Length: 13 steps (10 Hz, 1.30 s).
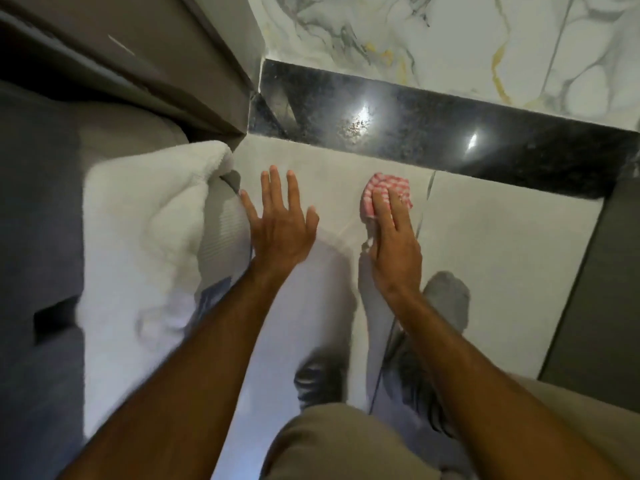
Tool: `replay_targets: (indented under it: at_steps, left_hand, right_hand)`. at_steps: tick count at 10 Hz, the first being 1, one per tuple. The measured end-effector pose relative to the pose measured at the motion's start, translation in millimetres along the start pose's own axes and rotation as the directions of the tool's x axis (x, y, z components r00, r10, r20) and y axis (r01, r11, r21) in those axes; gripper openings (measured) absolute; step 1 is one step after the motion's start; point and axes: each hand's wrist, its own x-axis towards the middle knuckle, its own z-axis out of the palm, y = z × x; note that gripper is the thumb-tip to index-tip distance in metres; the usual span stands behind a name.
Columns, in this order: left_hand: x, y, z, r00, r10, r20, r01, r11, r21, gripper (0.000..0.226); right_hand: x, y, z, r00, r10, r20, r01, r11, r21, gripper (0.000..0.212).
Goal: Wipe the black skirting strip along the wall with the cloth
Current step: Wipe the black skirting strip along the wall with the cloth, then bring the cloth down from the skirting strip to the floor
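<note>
The black skirting strip (433, 133) is glossy and runs along the foot of a white marbled wall (450, 39), from the corner at upper centre down to the right. Two light glints show on it. My right hand (394, 237) holds a folded pink-and-white checked cloth (382, 192) under its fingers, just short of the strip's lower edge. My left hand (280, 223) hovers beside it with fingers spread and nothing in it, close to the bedding's edge.
A bed with white bedding (145, 230) and a grey base (38, 220) fills the left side. A brown panel (156, 64) meets the wall at the corner. Grey furniture (602, 289) bounds the pale floor tiles (502, 254) on the right. My beige-clad knees are at the bottom.
</note>
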Motion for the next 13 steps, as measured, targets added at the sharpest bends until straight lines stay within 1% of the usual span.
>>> replay_targets:
  at_steps: [1, 2, 3, 4, 5, 6, 7, 8, 9, 10, 11, 12, 13]
  left_hand:
    - [-62.3, 3.2, -72.7, 0.985, 0.027, 0.169, -0.008, 0.994, -0.108, 0.065]
    - [-134.1, 6.1, -126.0, 0.965, 0.023, 0.262, 0.042, 0.970, -0.238, 0.060]
    - [-248.2, -11.0, -189.9, 0.964, 0.093, 0.251, -0.025, 0.965, -0.261, 0.061]
    - [-353.1, -45.4, -256.1, 0.918, 0.124, 0.378, 0.008, 0.944, -0.330, 0.063]
    - [-403.4, -80.0, -300.1, 0.931, 0.121, 0.344, 0.002, 0.941, -0.337, 0.056]
    - [-431.0, -140.7, -359.5, 0.978, 0.119, 0.172, -0.091, 0.982, -0.163, 0.055]
    - [-419.0, -190.7, -392.8, 0.993, 0.115, 0.013, -0.113, 0.989, -0.094, 0.056]
    - [-379.0, -244.5, -404.5, 0.984, -0.052, -0.172, 0.005, 0.966, -0.260, 0.053]
    - [-328.9, -281.8, -372.7, 0.971, 0.038, -0.236, -0.087, 0.975, -0.203, 0.065]
    - [-294.8, -293.3, -338.1, 0.958, 0.102, -0.268, -0.146, 0.978, -0.151, 0.071]
    - [-262.9, -309.3, -286.2, 0.941, 0.214, -0.261, -0.235, 0.971, -0.051, 0.076]
    - [-252.4, -316.6, -252.9, 0.918, 0.258, -0.302, -0.276, 0.961, -0.019, 0.073]
    - [-239.1, -326.4, -200.2, 0.852, 0.228, -0.471, -0.282, 0.958, -0.047, 0.063]
  right_hand:
    - [-69.5, -34.3, -53.2, 0.986, 0.160, 0.054, -0.169, 0.942, 0.291, 0.065]
    - [-120.0, -74.8, -101.9, 0.967, 0.244, 0.068, -0.243, 0.816, 0.525, 0.057]
    - [-187.3, -138.3, -172.2, 0.972, 0.218, 0.090, -0.228, 0.774, 0.591, 0.052]
    - [-247.9, -211.9, -243.0, 0.987, 0.134, 0.088, -0.160, 0.853, 0.497, 0.052]
    - [-277.0, -264.4, -280.2, 0.994, 0.049, 0.101, -0.097, 0.825, 0.556, 0.051]
    - [-301.4, -319.9, -300.7, 0.994, -0.037, 0.105, -0.023, 0.854, 0.519, 0.053]
    - [-305.4, -356.1, -288.6, 0.995, -0.047, 0.092, -0.008, 0.848, 0.530, 0.052]
    - [-309.5, -397.6, -244.0, 0.984, -0.084, 0.159, -0.009, 0.859, 0.511, 0.049]
    - [-310.2, -428.7, -174.0, 0.958, -0.132, 0.254, 0.000, 0.887, 0.462, 0.049]
    - [-310.3, -436.4, -107.7, 0.925, -0.063, 0.375, -0.045, 0.961, 0.273, 0.064]
    - [-307.2, -441.3, -34.9, 0.920, 0.171, 0.354, -0.255, 0.945, 0.204, 0.040]
    - [-302.1, -439.2, 13.9, 0.951, 0.229, 0.206, -0.269, 0.943, 0.194, 0.056]
    - [-299.3, -428.5, 57.1, 0.974, 0.179, 0.137, -0.209, 0.945, 0.252, 0.081]
